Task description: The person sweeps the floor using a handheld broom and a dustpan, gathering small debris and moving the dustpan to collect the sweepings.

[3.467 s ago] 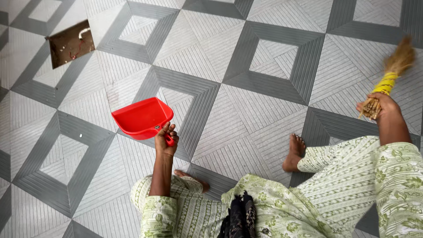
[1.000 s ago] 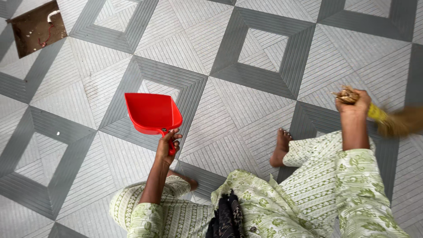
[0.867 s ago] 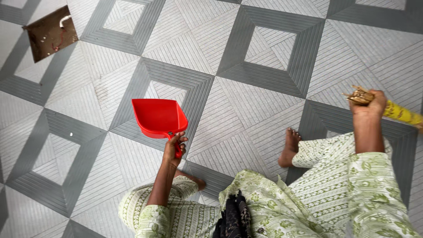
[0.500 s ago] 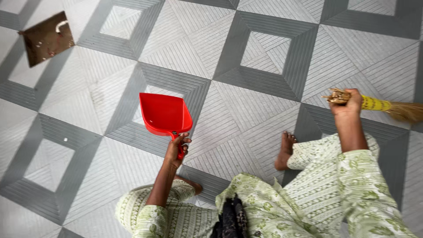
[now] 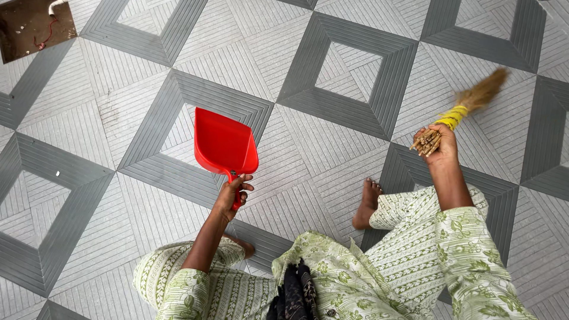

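Observation:
My left hand [image 5: 231, 194] grips the handle of a red plastic dustpan [image 5: 224, 144], held just above the grey patterned tile floor with its mouth pointing away from me. My right hand [image 5: 440, 144] is closed around the stick end of a short grass broom [image 5: 465, 105] bound with yellow tape; its brown bristles point up and to the right, off the floor. My bare right foot [image 5: 365, 204] stands between the two hands, and my left foot [image 5: 240, 244] shows below the dustpan.
Grey and white ribbed tiles in a diamond pattern cover the floor [image 5: 332, 89]. A square brown opening [image 5: 32, 26] with a pipe and a red wire lies at the far upper left. A small white speck [image 5: 57, 173] lies on a tile at left.
The broom has swung from pointing right and low to pointing up-right. The dustpan has stayed in my left hand, turning slightly. The view has shifted, so the brown opening sits nearer the corner.

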